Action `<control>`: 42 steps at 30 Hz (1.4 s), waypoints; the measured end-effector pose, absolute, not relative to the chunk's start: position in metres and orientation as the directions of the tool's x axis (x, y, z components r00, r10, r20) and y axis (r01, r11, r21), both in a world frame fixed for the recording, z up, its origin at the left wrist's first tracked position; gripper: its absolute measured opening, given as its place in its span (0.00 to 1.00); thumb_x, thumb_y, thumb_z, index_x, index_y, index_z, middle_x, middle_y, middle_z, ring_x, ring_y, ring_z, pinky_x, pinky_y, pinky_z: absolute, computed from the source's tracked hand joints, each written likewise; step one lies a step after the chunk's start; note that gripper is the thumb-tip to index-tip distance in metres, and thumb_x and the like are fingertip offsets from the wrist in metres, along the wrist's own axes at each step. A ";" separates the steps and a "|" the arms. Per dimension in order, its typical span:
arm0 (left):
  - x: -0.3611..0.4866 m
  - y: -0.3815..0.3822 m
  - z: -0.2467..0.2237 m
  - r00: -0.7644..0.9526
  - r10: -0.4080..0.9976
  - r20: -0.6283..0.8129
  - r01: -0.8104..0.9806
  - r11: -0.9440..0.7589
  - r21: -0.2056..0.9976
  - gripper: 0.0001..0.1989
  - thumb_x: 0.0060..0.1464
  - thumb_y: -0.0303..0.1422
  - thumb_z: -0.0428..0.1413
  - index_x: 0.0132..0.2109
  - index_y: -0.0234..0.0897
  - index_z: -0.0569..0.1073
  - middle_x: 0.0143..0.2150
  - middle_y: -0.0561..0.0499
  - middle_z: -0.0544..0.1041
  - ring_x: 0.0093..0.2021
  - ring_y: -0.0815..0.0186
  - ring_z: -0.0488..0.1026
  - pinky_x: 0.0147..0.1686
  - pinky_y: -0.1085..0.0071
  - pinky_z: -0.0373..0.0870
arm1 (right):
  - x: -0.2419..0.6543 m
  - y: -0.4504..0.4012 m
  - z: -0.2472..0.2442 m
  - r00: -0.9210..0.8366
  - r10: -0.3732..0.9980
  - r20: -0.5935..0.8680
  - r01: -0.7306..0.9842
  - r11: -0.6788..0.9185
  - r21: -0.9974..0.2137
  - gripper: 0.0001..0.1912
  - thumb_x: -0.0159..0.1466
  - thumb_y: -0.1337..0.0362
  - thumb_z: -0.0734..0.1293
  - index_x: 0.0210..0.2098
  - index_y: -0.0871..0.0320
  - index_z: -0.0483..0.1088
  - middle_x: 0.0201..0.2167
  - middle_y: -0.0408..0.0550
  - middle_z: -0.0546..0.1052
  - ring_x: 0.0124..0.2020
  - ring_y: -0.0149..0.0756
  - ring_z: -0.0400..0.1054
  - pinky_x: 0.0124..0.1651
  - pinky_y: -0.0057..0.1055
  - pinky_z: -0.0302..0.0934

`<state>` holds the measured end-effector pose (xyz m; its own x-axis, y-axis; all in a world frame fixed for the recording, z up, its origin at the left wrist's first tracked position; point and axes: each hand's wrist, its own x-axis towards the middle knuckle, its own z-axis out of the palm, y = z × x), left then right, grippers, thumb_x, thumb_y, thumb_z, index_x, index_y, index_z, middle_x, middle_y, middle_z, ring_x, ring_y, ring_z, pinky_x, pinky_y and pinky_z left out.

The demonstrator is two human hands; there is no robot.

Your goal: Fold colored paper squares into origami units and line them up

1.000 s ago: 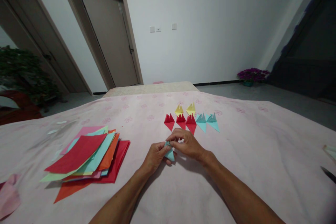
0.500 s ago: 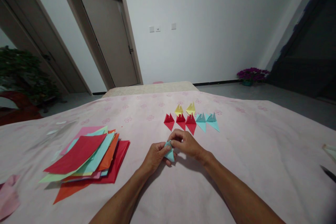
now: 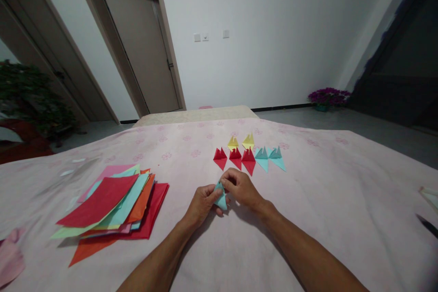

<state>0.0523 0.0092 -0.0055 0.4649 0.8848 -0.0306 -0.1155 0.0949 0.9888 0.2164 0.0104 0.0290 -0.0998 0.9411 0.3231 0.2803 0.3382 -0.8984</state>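
A light blue folded paper crane (image 3: 221, 200) is held just above the table between my two hands. My left hand (image 3: 203, 201) grips its body, thumb on top and fingers beneath. The fingertips of my right hand (image 3: 241, 187) pinch its upper tip, partly covering it. Beyond the hands stand finished-looking paper cranes: red ones (image 3: 235, 159) in the middle, light blue ones (image 3: 270, 159) to the right, and yellow ones (image 3: 248, 141) behind.
To the left lies a stack of coloured paper sheets (image 3: 102, 200). A pink flowered cloth (image 3: 325, 182) covers the table. Crumpled pink material (image 3: 12, 258) sits at the left edge, a dark pointed object (image 3: 427, 226) at the right edge.
My right fingers have shifted slightly at the crane's upper tip. The left hand keeps its grip, and the cranes and the paper stack stay put.
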 end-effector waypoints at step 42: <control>0.043 -0.005 0.013 0.300 0.836 0.460 0.619 -0.537 0.573 0.11 0.63 0.34 0.50 0.45 0.41 0.77 0.46 0.45 0.80 0.48 0.57 0.76 0.52 0.61 0.70 | 0.219 0.026 -0.010 0.198 0.972 0.129 0.276 0.071 -0.958 0.17 0.56 0.50 0.69 0.23 0.58 0.75 0.21 0.44 0.75 0.24 0.33 0.65 0.29 0.29 0.54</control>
<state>0.0429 -0.0052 0.0131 0.2997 0.8359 0.4598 0.6189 -0.5372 0.5730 0.2191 0.0262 -0.0099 0.1984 0.9716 0.1293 0.2764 0.0711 -0.9584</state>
